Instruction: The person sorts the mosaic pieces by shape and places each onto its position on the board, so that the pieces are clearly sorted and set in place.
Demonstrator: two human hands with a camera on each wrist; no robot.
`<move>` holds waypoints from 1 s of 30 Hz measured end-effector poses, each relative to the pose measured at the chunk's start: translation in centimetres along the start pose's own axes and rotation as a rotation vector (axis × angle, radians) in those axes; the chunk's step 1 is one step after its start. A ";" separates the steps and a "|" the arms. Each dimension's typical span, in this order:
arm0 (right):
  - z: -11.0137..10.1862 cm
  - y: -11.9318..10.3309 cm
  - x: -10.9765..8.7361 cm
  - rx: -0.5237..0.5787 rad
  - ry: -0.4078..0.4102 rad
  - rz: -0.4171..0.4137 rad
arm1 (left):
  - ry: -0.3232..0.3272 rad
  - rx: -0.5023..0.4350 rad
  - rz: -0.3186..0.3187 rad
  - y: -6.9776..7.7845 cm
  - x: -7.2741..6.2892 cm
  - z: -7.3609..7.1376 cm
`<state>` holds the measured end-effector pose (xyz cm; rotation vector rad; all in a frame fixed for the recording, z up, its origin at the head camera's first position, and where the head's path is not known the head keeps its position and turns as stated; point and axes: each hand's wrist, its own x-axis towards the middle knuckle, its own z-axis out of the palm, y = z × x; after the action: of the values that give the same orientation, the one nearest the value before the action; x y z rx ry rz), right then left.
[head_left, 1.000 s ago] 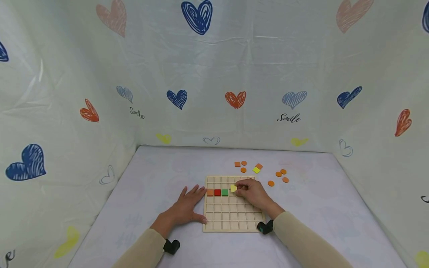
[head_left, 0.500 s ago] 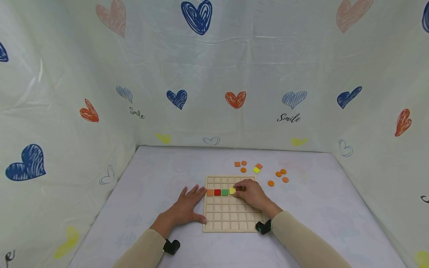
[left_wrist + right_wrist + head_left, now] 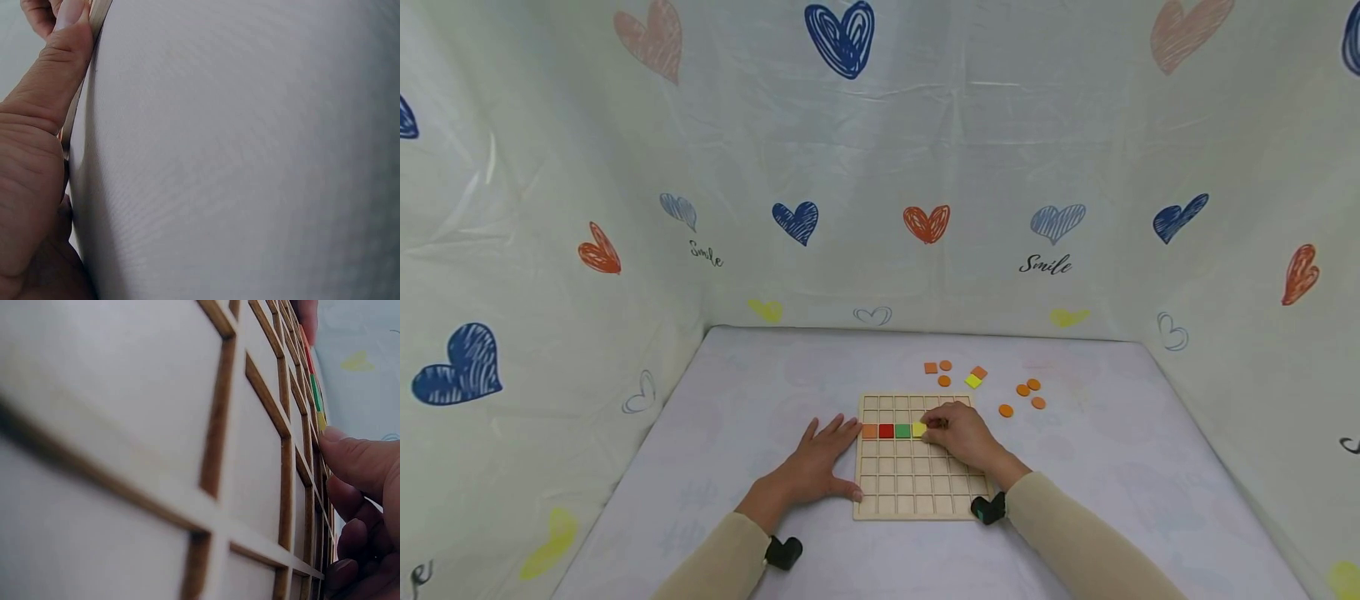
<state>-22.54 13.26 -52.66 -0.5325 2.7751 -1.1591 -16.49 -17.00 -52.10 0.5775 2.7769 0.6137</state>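
A wooden grid board lies on the table. In its third row from the far edge sit an orange square tile, a red one and a green one. My right hand pinches a yellow square tile at the cell just right of the green; in the right wrist view the thumb touches this yellow tile. My left hand rests at the board's left side with fingers spread, its thumb against the edge in the left wrist view.
Beyond the board lie an orange square, another orange square touching a yellow square, and several orange discs. White curtains printed with hearts surround the table. Each wrist carries a small black camera.
My right hand has moved slightly left and lowered the yellow tile to the cell beside the green tile. The left hand has stayed in place.
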 end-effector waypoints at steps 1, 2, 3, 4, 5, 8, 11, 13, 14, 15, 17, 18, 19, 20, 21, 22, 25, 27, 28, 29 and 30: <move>0.0 0.0 0.0 0.002 -0.002 0.005 | 0.000 -0.002 0.000 0.0 0.0 0.0; 0.0 0.0 0.0 0.000 -0.001 0.004 | 0.000 -0.003 0.000 0.0 0.0 -0.1; 0.0 0.0 0.0 -0.003 -0.001 0.004 | 0.000 -0.005 0.001 0.0 0.0 -0.1; 0.0 0.0 0.0 -0.005 -0.002 0.004 | 0.001 -0.007 0.002 0.0 0.0 -0.1; 0.0 0.0 0.0 -0.007 -0.003 0.003 | 0.001 -0.010 0.003 0.0 0.0 -0.1; 0.0 0.0 0.0 -0.003 -0.006 0.000 | 0.002 -0.010 0.004 0.0 0.0 0.0; 0.0 -0.1 0.0 0.003 -0.011 -0.003 | 0.002 -0.010 0.004 -0.2 0.1 0.1; 0.0 -0.1 -0.1 0.002 -0.015 -0.001 | 0.003 -0.011 0.004 -0.2 0.1 0.2; 0.0 -0.1 -0.1 0.001 -0.016 0.000 | 0.003 -0.013 0.005 -0.2 0.1 0.2; 0.0 -0.2 -0.1 0.002 -0.017 -0.001 | 0.005 -0.014 0.006 -0.2 0.1 0.2; -0.1 -0.2 -0.1 0.003 -0.018 0.000 | 0.007 -0.015 0.006 -0.2 0.1 0.2; -0.1 -0.3 -0.1 0.006 -0.021 0.001 | 0.006 -0.015 0.006 -0.2 0.1 0.1; -0.1 -0.3 -0.1 0.009 -0.023 0.000 | 0.007 -0.016 0.006 -0.2 0.1 0.1; -0.2 -0.3 -0.1 0.011 -0.024 0.001 | 0.008 -0.018 0.007 -0.2 0.0 0.1; -0.2 -0.4 -0.1 0.011 -0.026 0.002 | 0.008 -0.019 0.007 -0.2 0.0 0.1; -0.2 -0.4 -0.1 0.011 -0.027 0.004 | 0.007 -0.021 0.006 -0.2 0.0 0.1; -0.2 -0.4 -0.1 0.002 -0.030 0.007 | 0.006 -0.024 0.006 -0.2 0.0 0.0; -0.2 -0.4 -0.1 -0.004 -0.030 0.007 | 0.005 -0.023 0.006 -0.2 0.0 0.1; -0.2 -0.4 -0.1 -0.005 -0.031 0.004 | 0.005 -0.022 0.005 -0.2 0.0 0.1; -0.2 -0.5 -0.1 -0.006 -0.030 0.003 | 0.005 -0.020 0.005 -0.2 0.0 0.2; -0.2 -0.5 -0.1 -0.004 -0.030 0.002 | 0.005 -0.018 0.004 -0.3 0.1 0.2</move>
<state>-22.36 13.16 -52.17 -0.5419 2.7531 -1.1359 -16.57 -17.12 -52.40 0.5782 2.7732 0.6409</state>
